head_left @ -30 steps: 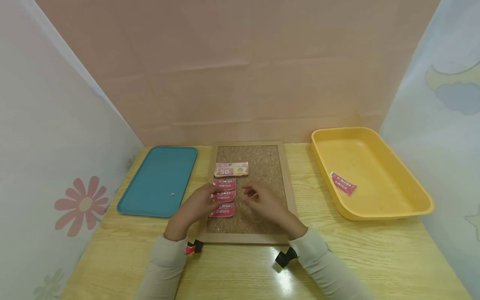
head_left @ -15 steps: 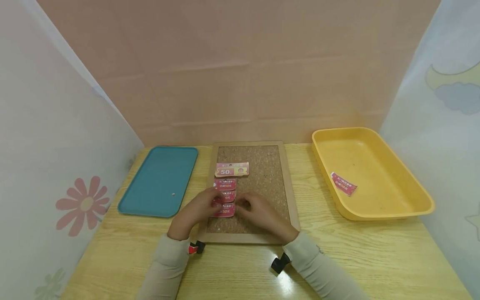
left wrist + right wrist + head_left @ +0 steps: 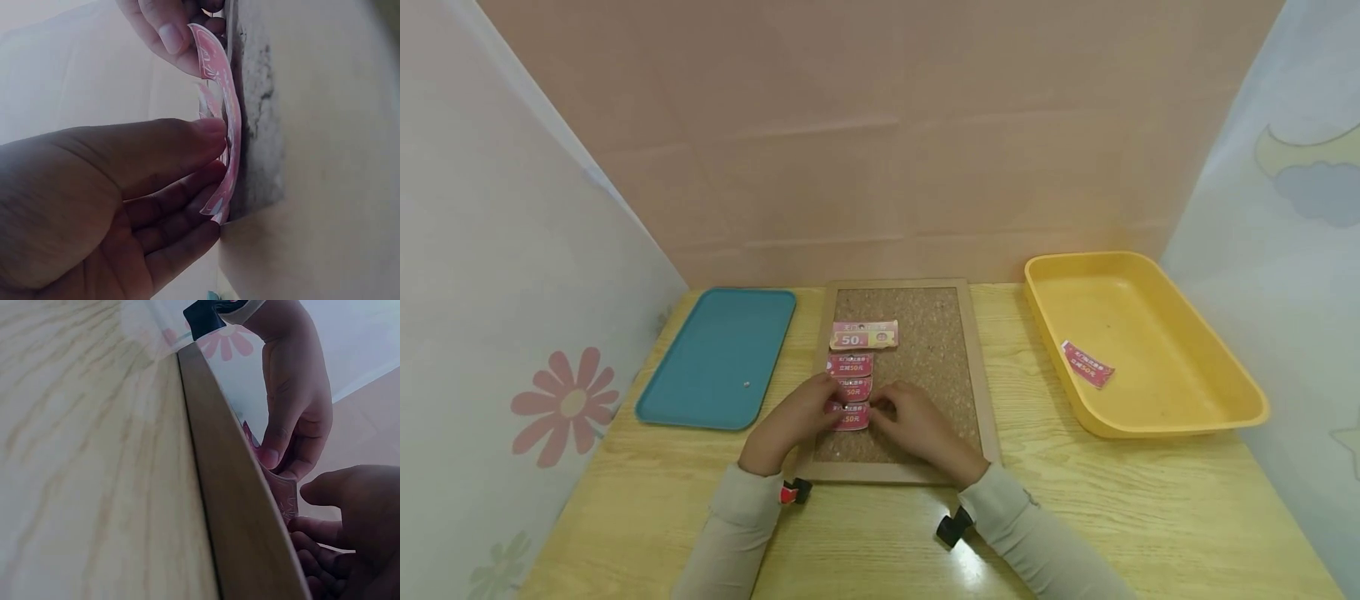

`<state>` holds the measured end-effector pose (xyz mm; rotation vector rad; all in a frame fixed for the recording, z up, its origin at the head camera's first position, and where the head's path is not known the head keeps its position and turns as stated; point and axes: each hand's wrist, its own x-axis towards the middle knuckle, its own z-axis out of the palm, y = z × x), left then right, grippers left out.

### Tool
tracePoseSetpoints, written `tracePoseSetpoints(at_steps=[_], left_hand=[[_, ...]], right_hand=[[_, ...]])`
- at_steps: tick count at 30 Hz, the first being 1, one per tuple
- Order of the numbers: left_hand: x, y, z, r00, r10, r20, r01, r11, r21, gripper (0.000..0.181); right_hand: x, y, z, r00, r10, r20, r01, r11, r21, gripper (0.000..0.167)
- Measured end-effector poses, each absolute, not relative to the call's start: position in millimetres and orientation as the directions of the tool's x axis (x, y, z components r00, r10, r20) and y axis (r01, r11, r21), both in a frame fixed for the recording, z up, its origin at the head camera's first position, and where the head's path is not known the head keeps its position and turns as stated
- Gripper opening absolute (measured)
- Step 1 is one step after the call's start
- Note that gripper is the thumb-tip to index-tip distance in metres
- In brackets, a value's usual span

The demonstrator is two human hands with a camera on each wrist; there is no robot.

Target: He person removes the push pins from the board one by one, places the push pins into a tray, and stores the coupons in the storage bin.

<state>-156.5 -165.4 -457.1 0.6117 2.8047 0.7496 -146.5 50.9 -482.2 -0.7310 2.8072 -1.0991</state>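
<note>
Right hand (image 3: 917,423) moved down beside the bottom coupon (image 3: 855,418), which left fingers (image 3: 187,247) hold.

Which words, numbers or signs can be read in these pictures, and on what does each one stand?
"50": large coupon on the corkboard.
"立减50元": top small red coupon.
"50元": middle small red coupon, start covered.
"50元": bottom small red coupon, start covered.
"立减50元": red coupon in the yellow tray.
All other print is too small or blurred to read surely.

A wood-grained table (image 3: 880,533) carries a teal tray (image 3: 718,354), framed corkboard (image 3: 925,333) and yellow bin (image 3: 1157,358).
</note>
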Motion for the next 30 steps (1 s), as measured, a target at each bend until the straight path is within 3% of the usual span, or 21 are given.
tracePoseSetpoints(at_steps=[11, 30], left_hand=[[-158.2, -163.8, -462.7, -0.907, 0.421, -0.017, 0.363, 0.8, 0.478, 0.009], [-162.3, -167.0, -466.9, -0.9, 0.436, 0.012, 0.384, 0.78, 0.493, 0.007]], right_hand=[[-148.0, 47.8, -487.2, -0.884, -0.422, 0.198, -0.44, 0.611, -0.658, 0.012], [-145.9, 48.5, -491.8, -0.905, -0.381, 0.19, -0.402, 0.614, -0.679, 0.009]])
